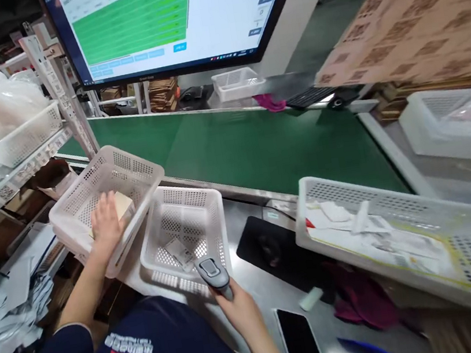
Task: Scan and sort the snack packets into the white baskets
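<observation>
white basket (129, 161) holds the box (124, 204); left hand (107, 220) lies over it, fingers extended, grip i cannot tell. right hand (240, 307) wraps the scanner (213, 273) by its handle, presumably keeping its head free.

Left hand (107, 222) lies against a pale box (122, 204) inside the left white basket (139, 162); whether the fingers grip it cannot be determined. Right hand (242, 311) grasps a grey handheld scanner (214, 274), its head above the near rim of a second white basket (190, 193), which contains a small flat packet (179, 251). To the right, a black mat (304, 275) bears a mouse (269, 250); a phone (301, 339) lies nearer the person. A green conveyor surface (248, 145) runs beyond the baskets, beneath a lit monitor (135, 24).
</observation>
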`<action>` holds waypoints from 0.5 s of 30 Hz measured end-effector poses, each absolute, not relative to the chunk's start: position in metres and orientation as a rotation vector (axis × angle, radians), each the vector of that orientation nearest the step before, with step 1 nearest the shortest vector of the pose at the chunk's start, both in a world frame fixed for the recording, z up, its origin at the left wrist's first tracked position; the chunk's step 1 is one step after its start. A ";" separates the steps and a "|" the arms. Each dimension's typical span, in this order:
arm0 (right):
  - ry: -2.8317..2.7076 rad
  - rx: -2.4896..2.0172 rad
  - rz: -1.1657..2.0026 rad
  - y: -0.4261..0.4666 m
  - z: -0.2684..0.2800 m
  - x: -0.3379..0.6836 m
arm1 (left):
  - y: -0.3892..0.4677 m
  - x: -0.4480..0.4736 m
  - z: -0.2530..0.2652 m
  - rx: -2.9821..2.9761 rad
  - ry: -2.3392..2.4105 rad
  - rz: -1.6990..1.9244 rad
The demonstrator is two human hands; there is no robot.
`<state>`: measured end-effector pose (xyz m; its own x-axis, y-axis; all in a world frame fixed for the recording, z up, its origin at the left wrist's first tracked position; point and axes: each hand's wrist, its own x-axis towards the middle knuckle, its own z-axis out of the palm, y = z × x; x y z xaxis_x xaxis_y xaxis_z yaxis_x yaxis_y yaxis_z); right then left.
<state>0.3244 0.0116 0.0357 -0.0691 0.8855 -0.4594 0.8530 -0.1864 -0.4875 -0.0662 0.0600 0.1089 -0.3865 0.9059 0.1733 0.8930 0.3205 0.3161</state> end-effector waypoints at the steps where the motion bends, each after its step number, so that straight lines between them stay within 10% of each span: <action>1: -1.903 -2.055 1.143 0.014 0.036 0.323 | 0.055 -0.081 0.114 1.643 2.536 0.494; 8: -1.532 -1.693 1.467 0.059 0.094 0.318 | 0.035 -0.121 0.150 2.407 2.076 0.860; 15: -1.793 -1.511 1.447 0.106 0.202 0.304 | 0.076 -0.103 0.171 2.620 1.497 0.486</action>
<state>0.3037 0.1057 0.2017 -0.3467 0.8855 -0.3094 0.4894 -0.1107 -0.8650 -0.1025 0.0758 0.1706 0.4708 0.8516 0.2304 0.8246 -0.5176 0.2283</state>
